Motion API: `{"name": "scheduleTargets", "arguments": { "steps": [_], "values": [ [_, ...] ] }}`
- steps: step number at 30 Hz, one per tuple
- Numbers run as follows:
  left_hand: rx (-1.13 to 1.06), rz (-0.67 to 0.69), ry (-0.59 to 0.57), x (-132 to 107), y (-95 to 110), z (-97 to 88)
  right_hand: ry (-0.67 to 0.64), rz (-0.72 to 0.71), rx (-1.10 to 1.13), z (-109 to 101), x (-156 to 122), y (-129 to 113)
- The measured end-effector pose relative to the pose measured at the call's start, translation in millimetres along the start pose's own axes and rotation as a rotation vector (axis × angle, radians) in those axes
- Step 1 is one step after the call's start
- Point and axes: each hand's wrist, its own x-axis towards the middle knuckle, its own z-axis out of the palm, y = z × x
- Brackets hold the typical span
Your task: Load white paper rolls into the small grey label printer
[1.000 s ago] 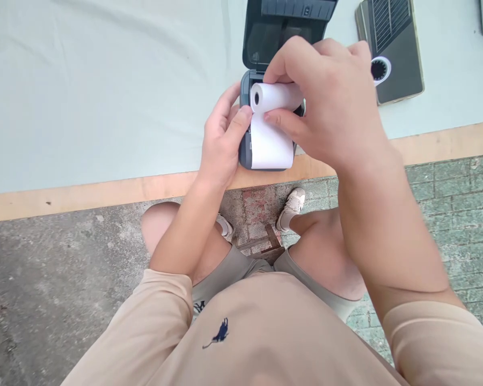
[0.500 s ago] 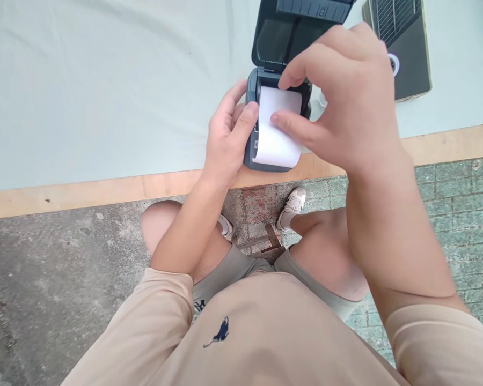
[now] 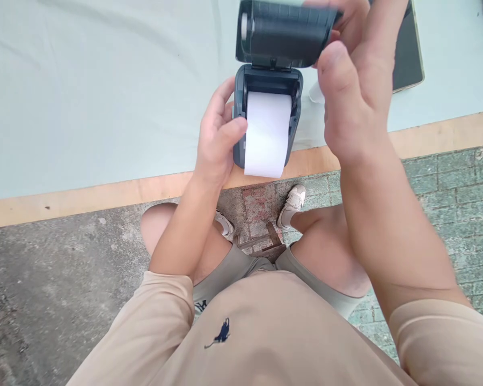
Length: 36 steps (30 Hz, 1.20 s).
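A small dark grey printer (image 3: 239,150) sits at the table's front edge with its lid (image 3: 284,35) swung partly over. A white paper strip (image 3: 266,134) runs out of its bay and hangs over the front. My left hand (image 3: 216,140) grips the printer's left side, thumb pressed by the paper's edge. My right hand (image 3: 356,80) holds the lid from the right, fingers behind it and thumb in front.
The table is covered by a pale green cloth (image 3: 104,91) with a bare wooden front edge (image 3: 84,195). A dark flat device (image 3: 406,53) lies behind my right hand. Below are my knees, shoes and a paved floor.
The paper roll has gone down into the bay and its strip now lies flat. My right hand left the paper, took the lid and tipped it forward. The left hand stayed.
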Motion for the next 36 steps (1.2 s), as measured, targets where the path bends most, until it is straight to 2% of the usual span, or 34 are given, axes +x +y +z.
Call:
{"name": "scheduleTargets", "arguments": {
  "steps": [3, 6, 10, 14, 19, 26, 30, 31, 32, 35, 36],
  "values": [
    [-0.027, -0.033, 0.065, -3, 8, 8.1, 0.094, -0.092, 0.058, 4, -1, 3],
    [0.027, -0.038, 0.124, -3, 10, 12.0, -0.011, 0.001, 0.050, 8, -4, 8],
    [0.045, -0.031, 0.142, -1, 8, 11.6, -0.129, 0.111, 0.067, 11, -6, 14],
    [0.059, -0.024, 0.137, -1, 8, 11.7, -0.130, 0.121, 0.113, 11, -5, 15],
    [0.021, -0.089, 0.155, -1, 10, 9.3, -0.114, 0.139, 0.100, 9, -6, 16],
    [0.081, -0.140, 0.187, -1, 10, 2.3, -0.260, 0.105, 0.192, -2, -11, 14],
    [0.035, -0.108, 0.166, 0, 8, 0.8, -0.342, 0.084, 0.186, -5, -10, 16],
    [0.027, -0.097, 0.168, 1, 7, 0.4, -0.306, 0.076, 0.143, -5, -10, 16],
    [0.019, -0.089, 0.180, 1, 7, 0.0, -0.210, 0.058, 0.076, -4, -10, 15],
    [-0.015, -0.085, 0.209, 3, 5, -1.4, 0.294, -0.002, -0.139, 2, -8, 12],
    [-0.018, -0.085, 0.196, 4, 5, -1.9, 0.396, -0.013, -0.164, 4, -8, 10]
  ]
}}
